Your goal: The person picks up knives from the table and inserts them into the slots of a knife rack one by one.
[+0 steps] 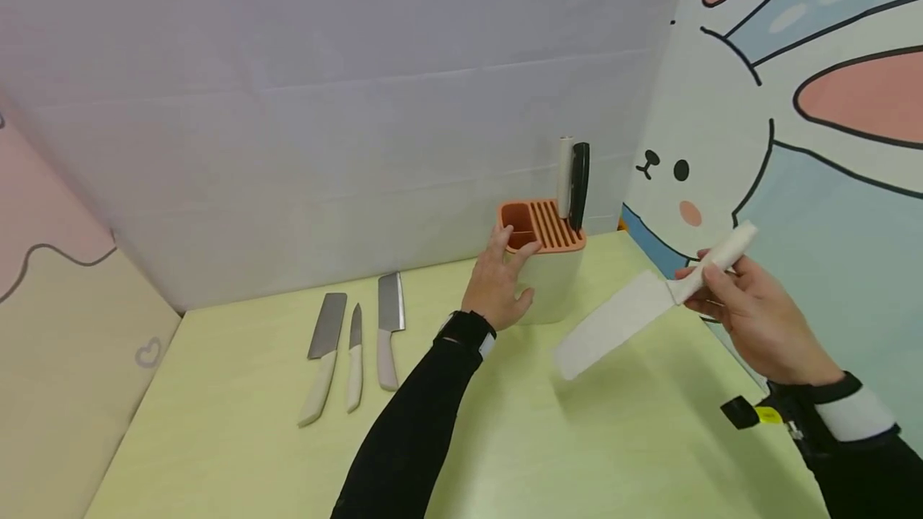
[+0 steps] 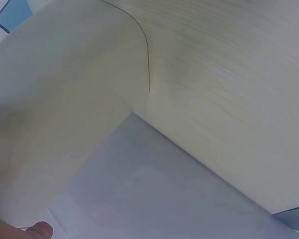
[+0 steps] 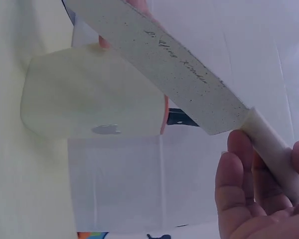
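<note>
Your right hand (image 1: 750, 307) curls its fingers (image 3: 236, 184) round the pale handle of a white cleaver (image 1: 623, 315) and holds it in the air over the green table (image 1: 505, 439), blade sloping down toward the block (image 1: 551, 263). Your left hand (image 1: 497, 279) lies against the block's near side, thumb hooked over the orange rim, fingers loosely bent on the white wall; it steadies rather than grips.

The block stands near the back right of the table, just beside the wall. Two handles, one white (image 1: 565, 166) and one black (image 1: 580, 175), stick up from its slots; their blades are hidden inside. In the left wrist view only a fingertip (image 2: 37, 230) shows at the bottom edge, and the rest is a close, blurred stretch of block and table. Small lettering on the cleaver's blade is too fine to read.

Well to the left lie three knives (image 1: 355, 351) side by side, handles toward you, apart from both hands.
</note>
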The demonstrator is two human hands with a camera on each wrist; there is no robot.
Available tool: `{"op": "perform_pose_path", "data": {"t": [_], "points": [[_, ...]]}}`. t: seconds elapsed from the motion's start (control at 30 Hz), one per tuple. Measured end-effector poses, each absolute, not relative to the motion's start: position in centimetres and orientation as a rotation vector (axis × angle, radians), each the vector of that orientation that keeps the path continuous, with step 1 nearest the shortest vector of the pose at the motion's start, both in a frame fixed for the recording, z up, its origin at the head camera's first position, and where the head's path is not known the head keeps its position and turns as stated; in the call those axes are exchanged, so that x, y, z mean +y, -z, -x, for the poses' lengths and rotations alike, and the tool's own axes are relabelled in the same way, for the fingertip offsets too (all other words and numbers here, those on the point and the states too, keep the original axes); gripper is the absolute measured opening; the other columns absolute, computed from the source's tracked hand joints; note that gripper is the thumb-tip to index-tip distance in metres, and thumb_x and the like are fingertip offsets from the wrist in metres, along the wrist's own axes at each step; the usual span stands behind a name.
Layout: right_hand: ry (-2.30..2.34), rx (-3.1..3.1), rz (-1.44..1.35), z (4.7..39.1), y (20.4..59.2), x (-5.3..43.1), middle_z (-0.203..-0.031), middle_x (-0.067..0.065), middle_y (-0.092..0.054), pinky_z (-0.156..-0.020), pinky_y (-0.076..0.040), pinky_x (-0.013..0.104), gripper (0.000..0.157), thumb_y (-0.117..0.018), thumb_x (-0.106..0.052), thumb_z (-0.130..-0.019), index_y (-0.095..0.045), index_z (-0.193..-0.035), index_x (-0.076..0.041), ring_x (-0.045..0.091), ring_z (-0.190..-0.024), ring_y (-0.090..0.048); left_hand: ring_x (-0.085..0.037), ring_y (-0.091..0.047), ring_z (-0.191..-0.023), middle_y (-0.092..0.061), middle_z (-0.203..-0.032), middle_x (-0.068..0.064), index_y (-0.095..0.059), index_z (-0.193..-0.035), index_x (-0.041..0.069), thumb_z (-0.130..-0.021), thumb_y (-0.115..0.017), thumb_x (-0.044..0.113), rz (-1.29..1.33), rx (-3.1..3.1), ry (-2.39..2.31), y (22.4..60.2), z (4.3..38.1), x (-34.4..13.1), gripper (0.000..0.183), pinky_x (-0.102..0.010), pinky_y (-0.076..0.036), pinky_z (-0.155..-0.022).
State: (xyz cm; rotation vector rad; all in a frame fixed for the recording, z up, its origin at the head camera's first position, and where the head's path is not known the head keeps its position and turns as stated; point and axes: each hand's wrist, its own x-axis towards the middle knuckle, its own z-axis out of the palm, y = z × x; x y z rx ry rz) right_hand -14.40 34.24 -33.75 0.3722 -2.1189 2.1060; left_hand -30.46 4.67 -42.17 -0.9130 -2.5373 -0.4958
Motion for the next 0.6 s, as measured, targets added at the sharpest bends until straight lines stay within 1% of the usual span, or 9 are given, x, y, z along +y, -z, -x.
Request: {"op": "perform_pose_path", "data": {"t": [0.03, 0.1, 0.2, 0.27, 0.3, 0.33, 0.43, 0.53, 0.6], "points": [[-2.08, -2.127, -0.388, 14.5, 33.1, 34.1, -0.118, 0.009, -0.058, -0.085, -0.051, 0.022, 0.034, -0.04, -0.019, -0.103, -0.032, -0.132, -0.003, 0.015, -0.102, -0.062, -0.03, -0.003, -0.147, -0.013, -0.157, -0.014, -0.035, -0.146, 0.028, -0.086, -0.071, 0.032, 0.913, -2.535, 0.493, 42.3, 30.5, 4.7, 0.07, -0.047, -0.027, -0.112], [-2.037, -2.132, -0.437, 14.7, 31.6, 33.7, -0.127, 0.01, -0.054, -0.086, -0.051, 0.023, 0.035, -0.041, -0.016, -0.103, -0.032, -0.134, -0.001, 0.016, -0.105, -0.062, -0.03, -0.002, -0.147, -0.012, -0.157, -0.014, -0.034, -0.146, 0.028, -0.086, -0.071, 0.032, 0.912, -2.531, 0.491, 42.5, 30.6, 4.9, 0.07, -0.046, -0.027, -0.112], [-1.94, -2.166, -0.493, 15.4, 29.5, 32.9, -0.128, 0.013, -0.053, -0.086, -0.051, 0.022, 0.035, -0.042, -0.014, -0.103, -0.034, -0.134, 0.0, 0.013, -0.121, -0.054, -0.03, -0.002, -0.147, -0.012, -0.157, -0.014, -0.034, -0.146, 0.029, -0.085, -0.071, 0.032, 0.901, -2.524, 0.491, 42.6, 30.8, 4.8, 0.071, -0.045, -0.026, -0.113], [-1.842, -2.202, -0.495, 15.9, 28.2, 32.4, -0.128, 0.014, -0.053, -0.085, -0.051, 0.021, 0.035, -0.044, -0.014, -0.102, -0.036, -0.134, -0.001, 0.014, -0.123, -0.052, -0.03, -0.002, -0.147, -0.012, -0.157, -0.014, -0.034, -0.146, 0.029, -0.085, -0.072, 0.032, 0.9, -2.516, 0.497, 42.6, 30.9, 4.8, 0.072, -0.045, -0.026, -0.113], [-1.772, -2.231, -0.473, 16.1, 27.6, 32.2, -0.121, 0.015, -0.055, -0.084, -0.052, 0.02, 0.036, -0.045, -0.015, -0.102, -0.036, -0.134, -0.003, 0.013, -0.123, -0.052, -0.03, -0.003, -0.147, -0.013, -0.157, -0.014, -0.035, -0.146, 0.029, -0.084, -0.072, 0.032, 0.9, -2.512, 0.501, 42.6, 30.9, 4.8, 0.072, -0.045, -0.026, -0.113], [-1.717, -2.253, -0.46, 16.4, 27.1, 32.0, -0.118, 0.016, -0.056, -0.083, -0.052, 0.02, 0.036, -0.045, -0.016, -0.102, -0.037, -0.134, -0.003, 0.014, -0.122, -0.053, -0.03, -0.003, -0.147, -0.013, -0.157, -0.014, -0.035, -0.145, 0.029, -0.084, -0.073, 0.031, 0.899, -2.509, 0.504, 42.5, 30.9, 4.8, 0.072, -0.045, -0.026, -0.113], [-1.531, -2.323, -0.401, 17.0, 25.9, 31.4, -0.116, 0.016, -0.057, -0.08, -0.052, 0.02, 0.036, -0.046, -0.019, -0.102, -0.039, -0.133, -0.004, 0.016, -0.107, -0.061, -0.031, -0.004, -0.147, -0.014, -0.157, -0.014, -0.035, -0.145, 0.029, -0.083, -0.074, 0.031, 0.898, -2.504, 0.505, 42.5, 30.8, 4.7, 0.073, -0.044, -0.026, -0.113], [-1.418, -2.351, -0.365, 17.6, 24.9, 30.7, -0.115, 0.017, -0.057, -0.08, -0.052, 0.018, 0.037, -0.046, -0.021, -0.101, -0.04, -0.133, -0.003, 0.014, -0.104, -0.061, -0.032, -0.005, -0.146, -0.015, -0.156, -0.015, -0.036, -0.144, 0.028, -0.082, -0.074, 0.029, 0.908, -2.486, 0.513, 42.5, 30.8, 4.5, 0.073, -0.045, -0.027, -0.113], [-1.358, -2.355, -0.347, 18.0, 24.3, 30.3, -0.114, 0.014, -0.058, -0.079, -0.051, 0.017, 0.039, -0.047, -0.021, -0.101, -0.041, -0.135, -0.003, 0.014, -0.103, -0.061, -0.032, -0.006, -0.146, -0.015, -0.156, -0.015, -0.036, -0.144, 0.028, -0.082, -0.075, 0.029, 0.919, -2.472, 0.519, 42.5, 30.8, 4.5, 0.073, -0.045, -0.027, -0.113]]}}
